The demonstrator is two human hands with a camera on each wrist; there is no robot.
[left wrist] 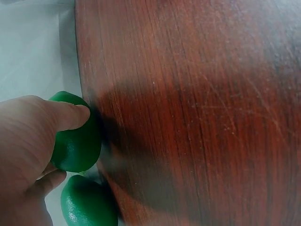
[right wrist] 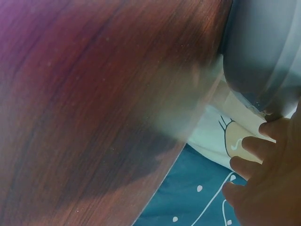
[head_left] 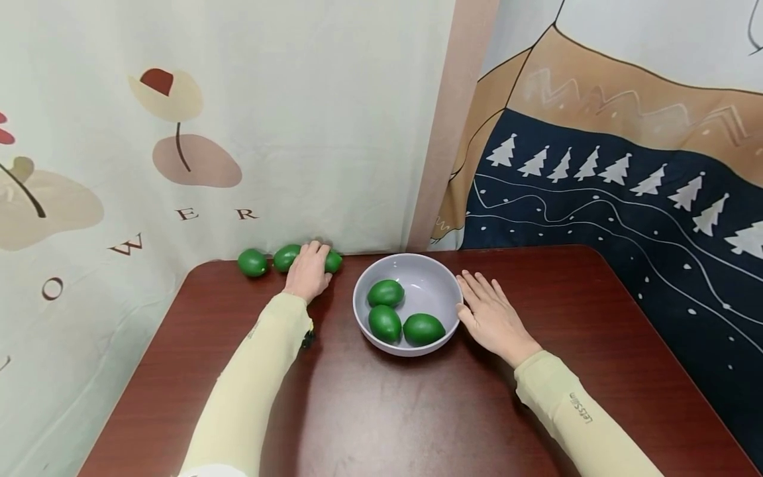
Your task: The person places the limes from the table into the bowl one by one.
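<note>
- Head view: the left hand (head_left: 307, 271) reaches to the back edge of the counter (head_left: 357, 411), its fingers curled over the rightmost green fruit (head_left: 334, 262); the middle fruit (head_left: 286, 256) shows just left of them, and the left-end fruit (head_left: 253, 263) sits apart. A clean grip here likely depends on taking the one fruit without nudging the middle one. The right hand (head_left: 491, 319) lies with straight, spread fingers along the right side of the bowl (head_left: 432, 285), which holds three green fruits (head_left: 424, 329); a light touch there should steady it.
- Left wrist view: the thumb (left wrist: 70, 115) presses on the rightmost green fruit, which lies between it and the fingers, mostly hidden behind. The middle fruit is close by the fruit's lower end. Gripping around the fat middle should guard against slipping, since the skin looks smooth.
- Right wrist view: the fingers hold nothing and lie extended by the bowl's wall; whether every fingertip touches, I cannot tell.
</note>
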